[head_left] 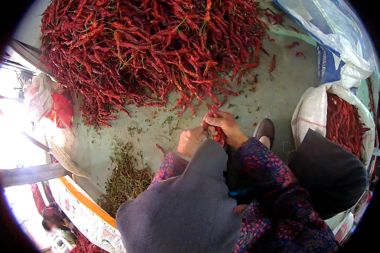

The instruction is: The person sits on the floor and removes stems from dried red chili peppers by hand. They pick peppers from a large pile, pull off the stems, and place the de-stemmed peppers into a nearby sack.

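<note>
My right hand (227, 125) is closed around a small bunch of red chili peppers (219, 135), whose ends poke out below the fingers. Right beside it, my left hand (191, 141) is closed too, its fingertips meeting the right hand's; what they pinch is hidden. Just beyond both hands rises a large heap of dried red chili peppers (152, 50), some with green or tan stems. A few loose peppers reach from its near edge to my fingers. Near my left forearm lies a pile of picked-off stems (126, 181).
To the right stands an open white woven sack (306, 114) of red peppers. A shoe (264, 131) rests on the grey floor (278, 90), with stem scraps around. At left are a wooden bar (33, 173) and a red-and-white bag (60, 109). Another person (55, 219) appears lower left.
</note>
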`<act>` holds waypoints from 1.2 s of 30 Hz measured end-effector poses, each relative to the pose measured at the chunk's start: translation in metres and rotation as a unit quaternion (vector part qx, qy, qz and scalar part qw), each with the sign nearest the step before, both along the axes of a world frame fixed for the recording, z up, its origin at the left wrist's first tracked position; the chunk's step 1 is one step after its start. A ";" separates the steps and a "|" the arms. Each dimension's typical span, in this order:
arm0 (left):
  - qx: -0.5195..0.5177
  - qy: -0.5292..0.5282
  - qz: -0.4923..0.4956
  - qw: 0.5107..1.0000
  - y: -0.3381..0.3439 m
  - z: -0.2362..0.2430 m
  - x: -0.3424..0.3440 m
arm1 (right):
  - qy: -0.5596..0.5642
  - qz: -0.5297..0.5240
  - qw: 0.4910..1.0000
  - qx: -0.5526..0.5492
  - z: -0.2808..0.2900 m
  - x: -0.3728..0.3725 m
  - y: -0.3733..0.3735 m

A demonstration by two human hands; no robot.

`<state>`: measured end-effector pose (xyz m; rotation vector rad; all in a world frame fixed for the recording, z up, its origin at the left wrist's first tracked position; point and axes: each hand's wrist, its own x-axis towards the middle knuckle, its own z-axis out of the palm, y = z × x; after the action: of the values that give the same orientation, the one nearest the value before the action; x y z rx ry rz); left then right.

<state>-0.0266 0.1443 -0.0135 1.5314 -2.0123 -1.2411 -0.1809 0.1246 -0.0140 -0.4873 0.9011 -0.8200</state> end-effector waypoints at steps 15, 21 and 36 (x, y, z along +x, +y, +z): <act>0.051 -0.215 -0.394 0.892 0.080 -0.063 0.132 | -0.305 -0.050 0.950 0.040 -0.022 -0.029 -0.025; 0.054 -0.002 0.052 0.997 0.006 -0.045 0.127 | -0.271 -0.072 0.959 0.030 -0.028 -0.021 -0.018; -0.121 -0.238 0.105 0.958 -0.111 -0.080 0.028 | -0.347 -0.041 0.932 0.098 -0.046 -0.028 -0.022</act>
<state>0.0018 0.0337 -0.0932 1.9884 -2.1024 -0.5511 -0.2086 0.1028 -0.0602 0.0328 0.3368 -0.8841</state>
